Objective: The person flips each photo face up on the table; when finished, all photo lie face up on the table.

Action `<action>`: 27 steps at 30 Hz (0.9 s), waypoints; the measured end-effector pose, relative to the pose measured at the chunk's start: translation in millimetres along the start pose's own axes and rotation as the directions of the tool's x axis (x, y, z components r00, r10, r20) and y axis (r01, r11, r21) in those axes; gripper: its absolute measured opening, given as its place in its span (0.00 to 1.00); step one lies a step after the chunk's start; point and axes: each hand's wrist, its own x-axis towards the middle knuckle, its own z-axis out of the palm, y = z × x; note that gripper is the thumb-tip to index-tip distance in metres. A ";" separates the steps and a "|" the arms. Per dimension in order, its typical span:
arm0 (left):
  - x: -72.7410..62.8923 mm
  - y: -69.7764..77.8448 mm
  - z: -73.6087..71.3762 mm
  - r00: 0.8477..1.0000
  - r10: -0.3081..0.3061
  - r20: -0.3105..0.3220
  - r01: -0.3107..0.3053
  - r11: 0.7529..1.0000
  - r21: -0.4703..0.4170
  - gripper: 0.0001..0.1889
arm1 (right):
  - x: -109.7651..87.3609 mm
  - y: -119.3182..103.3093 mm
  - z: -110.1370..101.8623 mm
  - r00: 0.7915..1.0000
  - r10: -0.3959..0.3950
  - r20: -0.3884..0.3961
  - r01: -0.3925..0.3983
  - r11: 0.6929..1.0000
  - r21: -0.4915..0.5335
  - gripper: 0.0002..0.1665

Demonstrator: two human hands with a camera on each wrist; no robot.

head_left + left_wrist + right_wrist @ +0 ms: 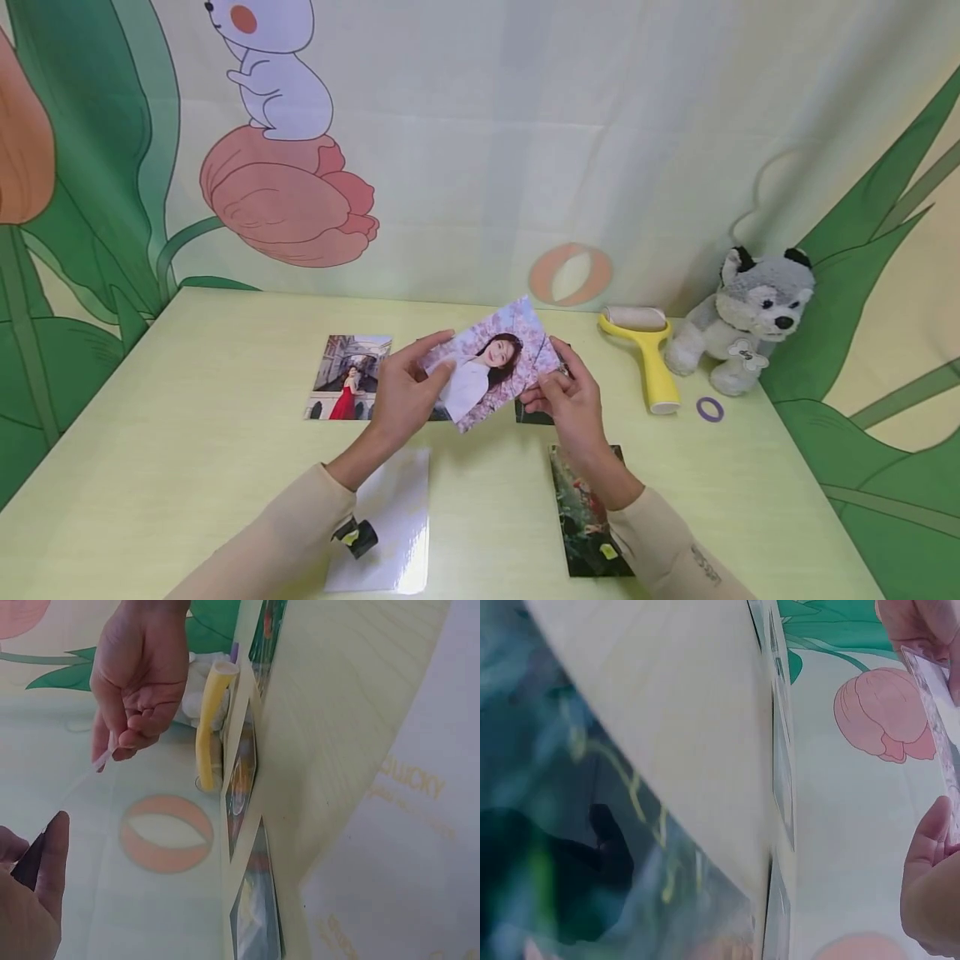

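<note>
Both hands hold up a photo (487, 379) of a person in white before pink blossoms, tilted above the table. The left hand (403, 390) pinches its left end, thumb on the picture side. At the opposite end, the right hand (573, 408) pinches the lower right edge. In the left wrist view the photo (79, 780) appears nearly edge-on between the hands. Below the left forearm lies a white sheet (393, 517); faint lettering shows on it in the left wrist view. A dark green photo (577, 533) lies partly under the right forearm.
A photo with a red dress (348, 379) lies at the back left. Another dark photo (534, 414) is mostly hidden behind the held one. At the right are a yellow-handled lint roller (656, 367), a purple ring (709, 409) and a plush husky (750, 325). A printed curtain (450, 167) hangs behind.
</note>
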 end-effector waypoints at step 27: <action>-3.7 -9.4 -16.3 0.812 -0.146 0.565 0.020 0.975 0.223 0.36 | 6.0 -10.8 -32.3 0.981 0.112 0.158 -0.064 0.957 -0.281 0.29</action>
